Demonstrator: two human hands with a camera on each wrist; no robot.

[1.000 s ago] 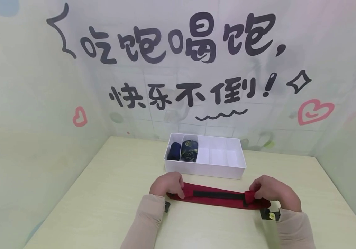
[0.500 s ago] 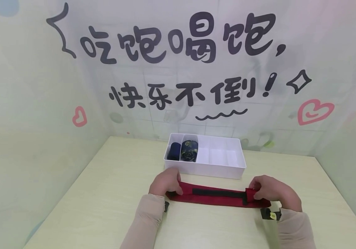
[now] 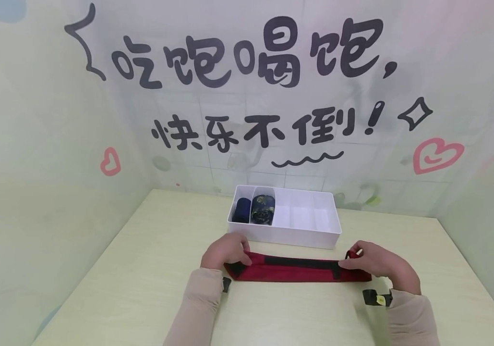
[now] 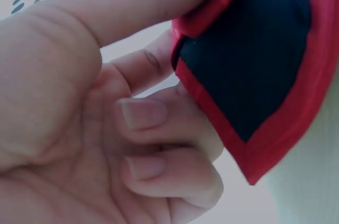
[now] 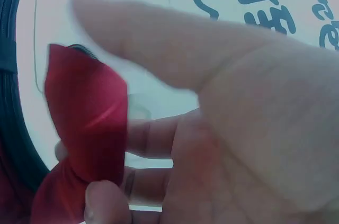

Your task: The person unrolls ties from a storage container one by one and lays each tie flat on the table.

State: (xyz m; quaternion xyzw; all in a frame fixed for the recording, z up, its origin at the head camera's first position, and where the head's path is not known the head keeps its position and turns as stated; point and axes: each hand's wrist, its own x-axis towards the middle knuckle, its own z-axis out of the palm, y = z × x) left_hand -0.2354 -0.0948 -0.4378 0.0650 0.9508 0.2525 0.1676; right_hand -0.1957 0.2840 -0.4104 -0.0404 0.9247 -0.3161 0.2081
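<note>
Here's the tie (image 3: 294,275), stretched between both hands just in front of the box (image 3: 284,235). The left hand (image 3: 224,252) pinches one end near the pointed tip, thumb against finger. The right hand (image 3: 378,263) grasps the other between its fingers, and look, the right wrist view shows that thumb standing clear of the cloth! That seems the looser hold; a firm tug from the left could drag the end out. The cloth bunches at those fingers, so pressing it flat now might set a crease. Watch the dark strip (image 3: 303,262) too: uneven pulling could skew it. And the left knuckles sit near the box; a forward swing might jolt it, shaking the navy roll (image 3: 242,210) and patterned roll (image 3: 263,210).
</note>
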